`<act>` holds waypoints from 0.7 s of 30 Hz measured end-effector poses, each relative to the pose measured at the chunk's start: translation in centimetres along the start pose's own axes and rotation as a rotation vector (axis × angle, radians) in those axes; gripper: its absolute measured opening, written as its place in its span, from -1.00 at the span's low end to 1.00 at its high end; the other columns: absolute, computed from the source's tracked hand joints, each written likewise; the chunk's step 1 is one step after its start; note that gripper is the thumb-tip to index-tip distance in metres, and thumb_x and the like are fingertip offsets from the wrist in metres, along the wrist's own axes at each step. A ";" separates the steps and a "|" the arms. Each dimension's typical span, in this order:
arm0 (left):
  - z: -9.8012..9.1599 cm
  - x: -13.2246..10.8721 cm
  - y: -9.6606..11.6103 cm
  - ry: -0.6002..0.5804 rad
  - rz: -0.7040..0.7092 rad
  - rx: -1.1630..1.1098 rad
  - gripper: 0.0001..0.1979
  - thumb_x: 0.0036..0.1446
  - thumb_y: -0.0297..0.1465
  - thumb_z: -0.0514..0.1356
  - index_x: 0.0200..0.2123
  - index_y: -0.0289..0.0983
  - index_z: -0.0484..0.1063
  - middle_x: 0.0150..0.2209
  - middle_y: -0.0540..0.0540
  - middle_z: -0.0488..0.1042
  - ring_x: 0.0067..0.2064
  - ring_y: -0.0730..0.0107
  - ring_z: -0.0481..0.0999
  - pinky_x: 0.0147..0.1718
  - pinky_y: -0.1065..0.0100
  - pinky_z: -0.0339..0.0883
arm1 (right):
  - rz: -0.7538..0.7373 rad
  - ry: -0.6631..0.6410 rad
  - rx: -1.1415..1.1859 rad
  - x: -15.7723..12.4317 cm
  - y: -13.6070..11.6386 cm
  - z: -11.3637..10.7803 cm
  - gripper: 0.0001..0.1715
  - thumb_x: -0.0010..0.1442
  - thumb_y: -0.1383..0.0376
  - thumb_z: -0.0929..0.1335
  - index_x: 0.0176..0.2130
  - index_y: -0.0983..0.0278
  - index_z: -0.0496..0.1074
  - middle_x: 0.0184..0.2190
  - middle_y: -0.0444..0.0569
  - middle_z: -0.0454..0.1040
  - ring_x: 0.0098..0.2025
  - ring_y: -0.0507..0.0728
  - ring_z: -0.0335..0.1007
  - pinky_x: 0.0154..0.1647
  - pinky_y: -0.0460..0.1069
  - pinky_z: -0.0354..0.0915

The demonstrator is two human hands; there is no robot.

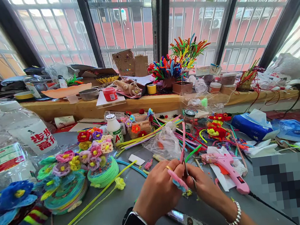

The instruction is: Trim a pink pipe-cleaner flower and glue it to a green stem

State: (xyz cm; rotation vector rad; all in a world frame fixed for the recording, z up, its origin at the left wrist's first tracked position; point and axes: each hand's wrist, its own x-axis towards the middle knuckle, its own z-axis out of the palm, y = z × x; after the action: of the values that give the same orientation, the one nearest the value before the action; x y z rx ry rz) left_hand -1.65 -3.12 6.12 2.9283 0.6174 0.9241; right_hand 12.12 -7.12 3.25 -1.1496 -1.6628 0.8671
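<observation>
My left hand (159, 191), with a ring and a watch, pinches a pink pipe cleaner (183, 139) that points up and away. A pink and blue fuzzy piece (178, 181) sticks out below its fingers. Close against it, my right hand (208, 187) is closed around small scissors (193, 183); their blades stand up beside the pink stem, partly hidden by fingers. A yellow pipe cleaner flower (119, 183) on a long stem lies to the left. Under my wrists lies a larger metal tool (186, 222), partly covered. To the right rests a pink glue gun (229, 170) with its cord.
Fuzzy flower pots (103, 175) stand on the left by a large plastic bottle (27, 129). Behind are a white drink bottle (114, 129), loose pipe cleaners and a crumpled plastic bag (166, 141). A blue tissue pack (251, 125) lies right. The windowsill (89, 104) carries many craft supplies.
</observation>
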 end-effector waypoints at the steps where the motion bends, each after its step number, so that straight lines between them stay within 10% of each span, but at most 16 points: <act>1: 0.0 0.0 0.0 -0.008 0.000 -0.005 -0.91 0.03 -0.48 0.01 -0.33 -0.28 0.23 -0.34 -0.05 0.39 -0.34 0.38 0.35 -0.32 0.34 0.28 | 0.003 0.004 -0.007 0.0 0.0 0.0 -0.30 -0.03 -0.21 0.06 -0.35 0.30 0.31 -0.52 -0.11 0.30 -0.48 0.06 0.13 -0.48 -0.11 0.12; 21: -0.1 -0.1 -0.2 0.017 -0.029 0.027 -0.93 0.02 -0.52 0.00 -0.39 -0.29 0.23 -0.36 -0.06 0.37 -0.34 0.36 0.33 -0.32 0.32 0.27 | 0.085 0.178 -0.220 0.1 1.3 0.0 -0.45 0.01 -0.10 0.13 -0.67 0.27 0.03 -0.70 -0.22 0.01 -0.62 -0.02 -0.09 -0.62 -0.12 -0.09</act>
State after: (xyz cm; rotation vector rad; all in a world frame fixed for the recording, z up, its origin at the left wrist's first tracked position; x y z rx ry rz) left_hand -1.81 -2.99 6.11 2.9297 0.6768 0.9467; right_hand 12.47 -6.63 2.09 -1.4138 -1.5993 0.6239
